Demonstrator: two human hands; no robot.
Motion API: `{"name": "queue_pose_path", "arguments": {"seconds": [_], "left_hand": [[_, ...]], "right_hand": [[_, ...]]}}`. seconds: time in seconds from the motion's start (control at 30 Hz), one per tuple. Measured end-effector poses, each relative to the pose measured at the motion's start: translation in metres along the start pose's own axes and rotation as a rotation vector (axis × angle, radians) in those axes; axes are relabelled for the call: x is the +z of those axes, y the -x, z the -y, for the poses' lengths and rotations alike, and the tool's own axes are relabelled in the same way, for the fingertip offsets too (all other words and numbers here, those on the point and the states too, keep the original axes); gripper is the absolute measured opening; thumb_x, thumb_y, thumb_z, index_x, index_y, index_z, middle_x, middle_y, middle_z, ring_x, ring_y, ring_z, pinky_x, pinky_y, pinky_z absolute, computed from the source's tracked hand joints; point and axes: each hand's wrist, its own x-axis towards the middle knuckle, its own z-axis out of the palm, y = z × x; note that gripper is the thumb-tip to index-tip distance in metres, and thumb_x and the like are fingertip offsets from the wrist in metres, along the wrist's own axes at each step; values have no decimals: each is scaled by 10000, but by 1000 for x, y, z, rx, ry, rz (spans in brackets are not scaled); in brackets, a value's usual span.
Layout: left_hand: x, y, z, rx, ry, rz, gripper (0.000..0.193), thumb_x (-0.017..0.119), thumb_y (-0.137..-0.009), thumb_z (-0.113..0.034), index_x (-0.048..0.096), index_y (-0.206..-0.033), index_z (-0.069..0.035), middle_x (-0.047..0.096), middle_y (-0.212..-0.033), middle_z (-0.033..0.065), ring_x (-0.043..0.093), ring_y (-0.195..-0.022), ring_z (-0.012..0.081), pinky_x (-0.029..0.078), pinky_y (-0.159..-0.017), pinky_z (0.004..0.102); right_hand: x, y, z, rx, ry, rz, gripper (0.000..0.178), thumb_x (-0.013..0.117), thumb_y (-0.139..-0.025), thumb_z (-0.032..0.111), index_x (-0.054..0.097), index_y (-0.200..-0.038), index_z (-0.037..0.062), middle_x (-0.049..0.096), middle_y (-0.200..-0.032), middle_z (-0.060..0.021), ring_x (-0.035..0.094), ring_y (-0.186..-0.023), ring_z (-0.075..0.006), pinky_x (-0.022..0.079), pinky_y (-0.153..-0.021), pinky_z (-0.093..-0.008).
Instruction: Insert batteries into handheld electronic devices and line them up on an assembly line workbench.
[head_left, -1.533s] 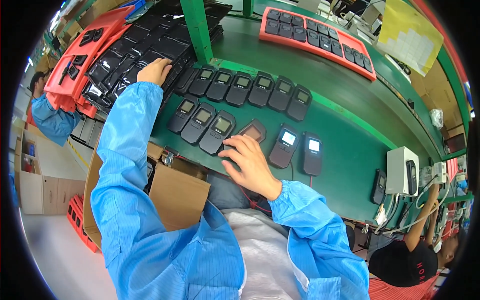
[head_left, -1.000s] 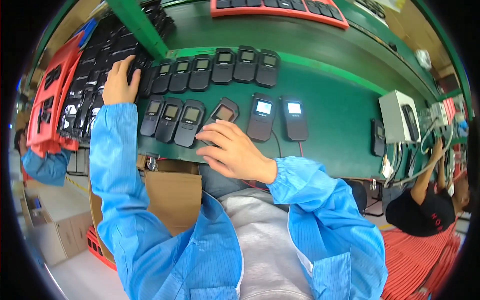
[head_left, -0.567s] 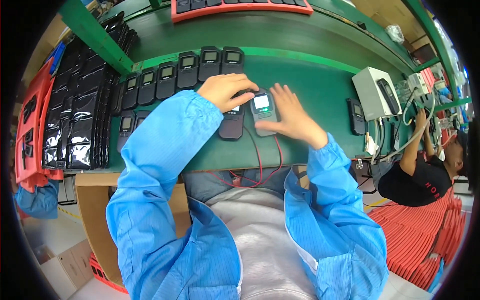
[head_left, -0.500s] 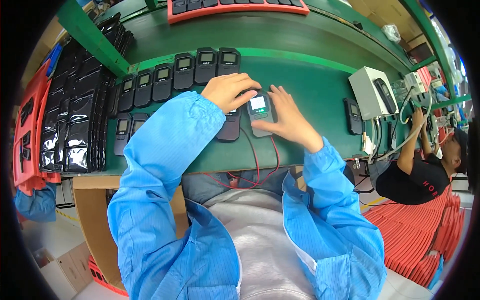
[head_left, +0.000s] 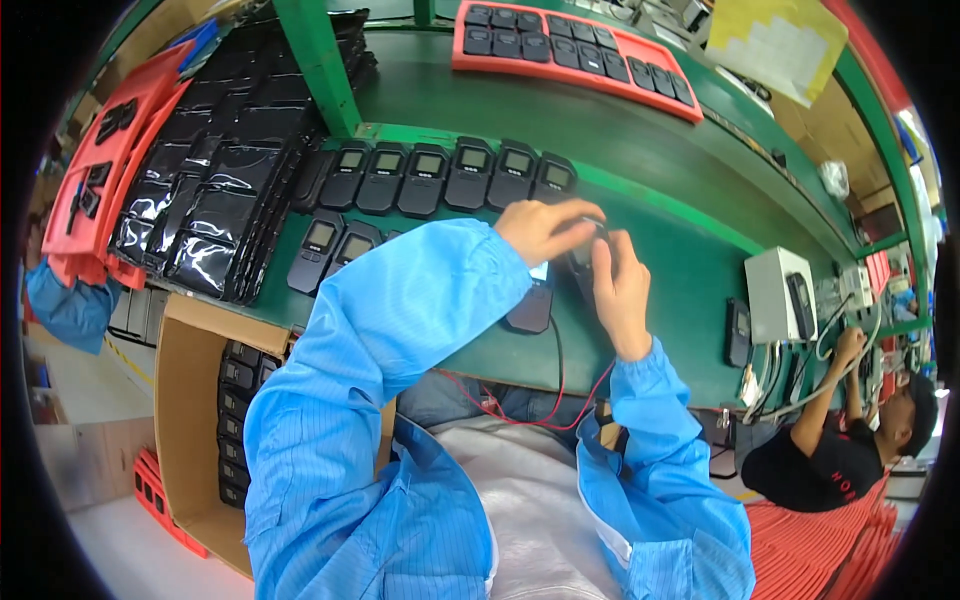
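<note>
My right hand (head_left: pixel 624 297) is closed around a dark handheld meter (head_left: pixel 581 264), tilted and slightly blurred, its screen turned out of sight. At the meter's top edge, my left hand (head_left: pixel 545 230) brings thumb and fingers together; whatever they pinch is too blurred to make out. Below the left hand lies a second handheld meter (head_left: pixel 531 309), its lit screen partly covered. A red wire (head_left: pixel 520 421) and a black wire loop over the table's front edge. Behind my hands stands a row of similar black meters (head_left: pixel 423 180), with more meters (head_left: pixel 319 250) in front on the left.
Black glossy trays (head_left: pixel 225 190) are stacked at the left. An open cardboard box (head_left: pixel 185 400) holds several meters. A red tray (head_left: pixel 610 85) of meters sits on the far shelf. To the right are a white box (head_left: pixel 778 290), cables, and a co-worker in a black shirt (head_left: pixel 815 462).
The view has swung, showing more shelf and the box's contents. The meter between my hands has tilted, hiding its lit screen. My right hand has turned upright, and the left fingers have closed in.
</note>
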Motion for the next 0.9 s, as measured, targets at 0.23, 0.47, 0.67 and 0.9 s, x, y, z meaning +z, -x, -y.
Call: {"name": "queue_pose_path", "arguments": {"seconds": [0.23, 0.47, 0.67, 0.9], "left_hand": [[-8, 4, -13, 25, 104, -34, 263, 558, -980, -262, 667, -1157, -102, 687, -799, 136, 700, -721, 275, 520, -656, 330], [-1, -2, 2, -18, 346, -53, 271, 533, -1001, -245, 675, -1114, -45, 703, -879, 96, 680, -822, 176, 513, -752, 298], [-11, -3, 0, -175, 355, 0, 284, 523, -1008, -240, 675, -1099, -18, 695, -985, 77, 637, -950, 133, 496, -833, 292], [-8, 1, 5, -189, 356, -67, 327, 504, -1012, -221, 576, -1281, -49, 618, -833, 31, 566, -762, 101, 481, -721, 271]], "right_hand": [[4, -1, 1, -34, -131, 57, 299, 582, -977, 311, 590, -1089, 34, 646, -744, -178, 664, -668, -288, 468, -577, -385], [2, -9, 10, -56, -373, 101, 371, 637, -938, 363, 597, -1075, 21, 682, -809, -171, 674, -681, -294, 489, -584, -382], [-12, -14, 37, 44, 183, 191, 412, 649, -935, 341, 603, -1098, -36, 692, -974, -149, 668, -836, -256, 512, -739, -315], [-21, -48, -16, 176, -450, 98, 401, 650, -940, 398, 654, -1050, 13, 687, -984, -77, 633, -858, -183, 503, -766, -322]]}}
